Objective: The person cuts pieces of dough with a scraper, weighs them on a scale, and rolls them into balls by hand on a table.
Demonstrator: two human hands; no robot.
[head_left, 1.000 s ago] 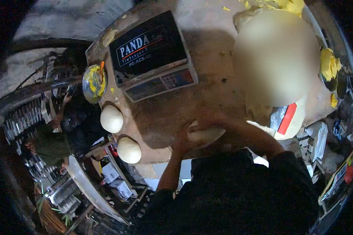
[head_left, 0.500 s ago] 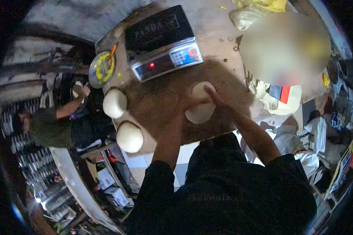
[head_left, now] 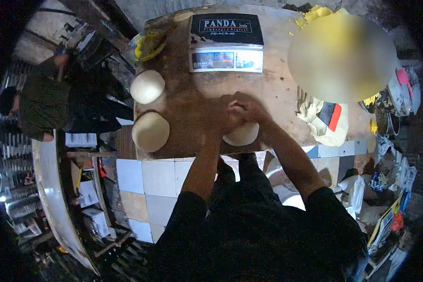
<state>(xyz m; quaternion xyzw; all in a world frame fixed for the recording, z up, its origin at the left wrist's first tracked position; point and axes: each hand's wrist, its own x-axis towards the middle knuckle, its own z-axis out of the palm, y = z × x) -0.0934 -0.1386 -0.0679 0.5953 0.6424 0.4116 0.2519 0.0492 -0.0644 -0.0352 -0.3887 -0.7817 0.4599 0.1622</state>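
A pale piece of dough (head_left: 242, 135) lies on the wooden table near its front edge. Over its far side, my left hand (head_left: 224, 113) and my right hand (head_left: 250, 109) are pressed together. Both hands are closed, with the fingers curled in at the dough, though motion and shadow blur them. The dough's upper part is hidden under the hands. To the left rest two smooth round dough balls, a farther one (head_left: 148, 87) and a nearer one (head_left: 151, 131).
A digital scale (head_left: 226, 58) stands at the back of the table (head_left: 272, 94). A bowl with yellow stuff (head_left: 149, 46) sits back left. On the right, a scraper with a red edge (head_left: 331, 116) lies on a dough sheet (head_left: 331, 134). Another person (head_left: 44, 98) is at far left.
My hands have come together and curled over the dough; before, the right fingers were stretched across it. The view has turned, and the other person's arm has moved.
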